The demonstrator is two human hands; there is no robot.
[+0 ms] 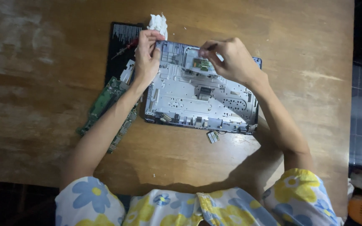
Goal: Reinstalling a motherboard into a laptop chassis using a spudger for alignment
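Nearest: floral sleeves, both forearms reaching over a worn wooden table [42, 138].

Small loose metal part [213, 136] — on the table just beside the near edge of the chassis.

Opened laptop chassis [202, 98] — silver inner frame facing up, lying flat mid-table.

Green circuit board [105, 104] — left of the chassis, partly under the left forearm.

Black panel [120, 46] — far left, beneath the board's far end.

Right hand [231, 60] — fingertips pressed together, pinching at the frame's far edge near a small green module [202, 65].

Left hand [145, 56] — fingers closed, gripping the far-left corner.

Crumpled white tissue [159, 23] — farthest.

Risk, judged: a hard pull could crack the module or bend the frame; the forearm could drag the board off the table.
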